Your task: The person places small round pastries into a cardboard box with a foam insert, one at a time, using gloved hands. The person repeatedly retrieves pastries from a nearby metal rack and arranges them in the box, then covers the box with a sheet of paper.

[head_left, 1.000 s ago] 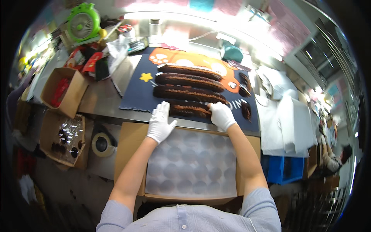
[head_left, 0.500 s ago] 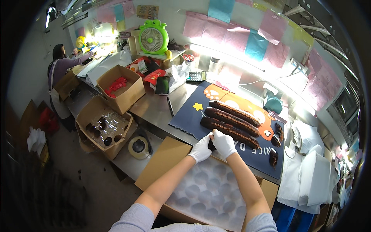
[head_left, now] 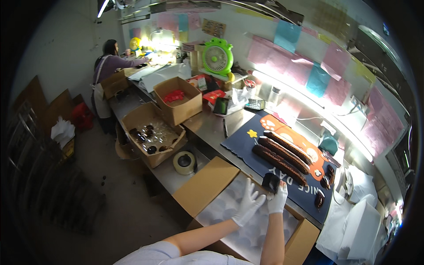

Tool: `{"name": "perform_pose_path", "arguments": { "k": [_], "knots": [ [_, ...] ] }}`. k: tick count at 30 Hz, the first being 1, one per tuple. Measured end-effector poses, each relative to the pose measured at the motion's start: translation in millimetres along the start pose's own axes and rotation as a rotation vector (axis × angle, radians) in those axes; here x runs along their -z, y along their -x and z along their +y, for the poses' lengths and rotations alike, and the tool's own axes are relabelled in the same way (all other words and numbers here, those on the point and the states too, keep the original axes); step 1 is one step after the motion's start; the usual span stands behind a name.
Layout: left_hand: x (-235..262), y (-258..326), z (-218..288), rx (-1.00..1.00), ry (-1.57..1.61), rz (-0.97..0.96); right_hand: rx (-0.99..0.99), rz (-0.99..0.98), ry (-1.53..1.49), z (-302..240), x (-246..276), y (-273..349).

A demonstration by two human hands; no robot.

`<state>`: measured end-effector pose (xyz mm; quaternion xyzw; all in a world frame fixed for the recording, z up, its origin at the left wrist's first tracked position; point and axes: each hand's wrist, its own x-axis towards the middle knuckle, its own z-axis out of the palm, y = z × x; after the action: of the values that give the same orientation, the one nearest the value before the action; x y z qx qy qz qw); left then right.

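Note:
My right hand (head_left: 277,201), in a white glove, pinches a dark, glossy curved piece (head_left: 270,182) that looks like a hair claw clip. Close beside it is my left hand (head_left: 249,204), also gloved, its fingers spread and holding nothing. Both hands are over an open cardboard box (head_left: 207,185) with a pale dimpled liner (head_left: 216,213). Beyond them, three long stacked rows of dark brown toothed clips (head_left: 279,165) lie on a navy and orange mat (head_left: 243,143). A few loose dark clips (head_left: 319,200) rest at the mat's right side.
A tape roll (head_left: 184,163) lies on the metal bench left of the box. Farther left stand a carton of dark round items and clear wrapping (head_left: 170,152) and a carton with red pieces (head_left: 185,112). White sheets (head_left: 355,216) are stacked at right. A co-worker (head_left: 106,75) stands far left.
My hands were together at the mat's near edge. Now they are apart, the left open, the right showing the dark piece. The view has swung left.

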<state>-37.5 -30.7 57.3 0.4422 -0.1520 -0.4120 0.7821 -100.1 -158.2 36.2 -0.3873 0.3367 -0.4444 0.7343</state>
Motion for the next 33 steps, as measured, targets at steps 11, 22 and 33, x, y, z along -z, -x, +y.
{"name": "perform_pose_path", "arguments": {
  "k": [11,22,33],
  "knots": [
    [33.6,-30.0,38.8,-0.185,-0.138,-0.152,0.304,-0.011,0.706,-8.9,-55.6,92.1],
    [128.1,-12.6,20.8,0.284,-0.223,-0.418,-0.185,-0.215,1.061,18.7,-29.4,115.5],
    [148.1,7.2,21.2,0.460,-0.146,-0.097,0.184,0.035,1.815,65.7,-32.6,16.0]
  ]
}}
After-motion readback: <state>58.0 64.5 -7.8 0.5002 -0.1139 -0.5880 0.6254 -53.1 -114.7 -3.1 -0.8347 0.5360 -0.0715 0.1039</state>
